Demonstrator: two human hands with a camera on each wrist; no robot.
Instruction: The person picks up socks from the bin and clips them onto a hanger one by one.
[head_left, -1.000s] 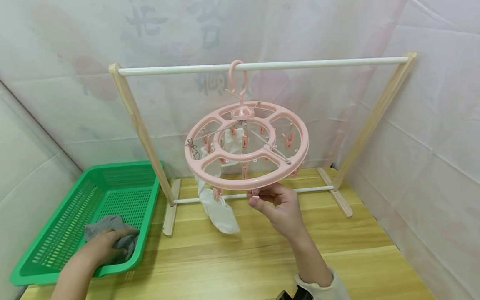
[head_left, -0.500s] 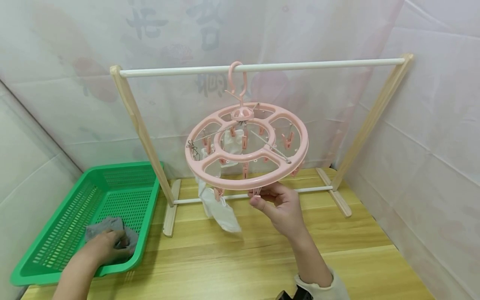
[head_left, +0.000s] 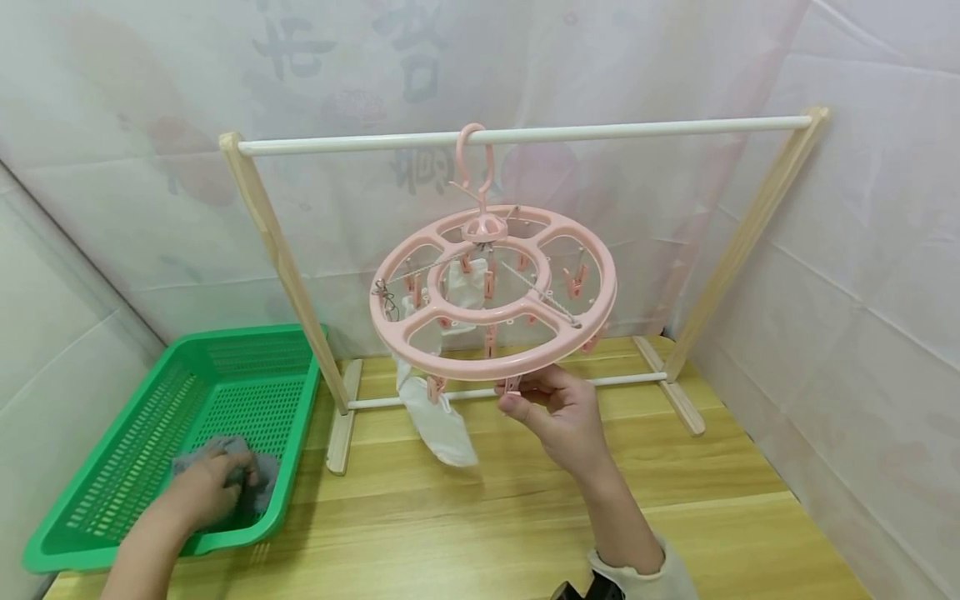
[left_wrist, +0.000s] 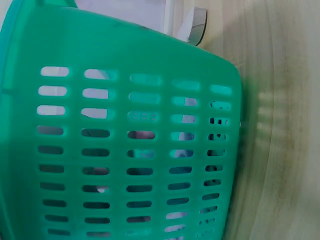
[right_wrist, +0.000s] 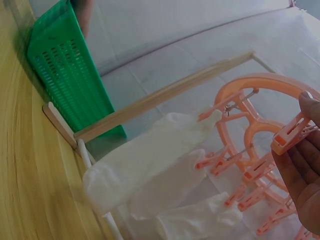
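My left hand is down in the green basket, its fingers curled into a crumpled grey cloth. Only the basket wall fills the left wrist view, so that hand's fingers are hidden there. With thumb and fingers, my right hand pinches a pink clothespin at the near rim of a round pink drying hanger. The hanger is hooked over a white rail. White socks hang from other clothespins on its left side.
Wooden posts hold the rail at both ends, their feet standing on the wooden table. A lower white bar links them. Pale sheets enclose the back and sides. The basket is left of the rack.
The left hand's fingers have shifted over the grey cloth, which is bunched slightly differently. My right hand keeps its pinch on the clothespin. A hanging white sock sways a little.
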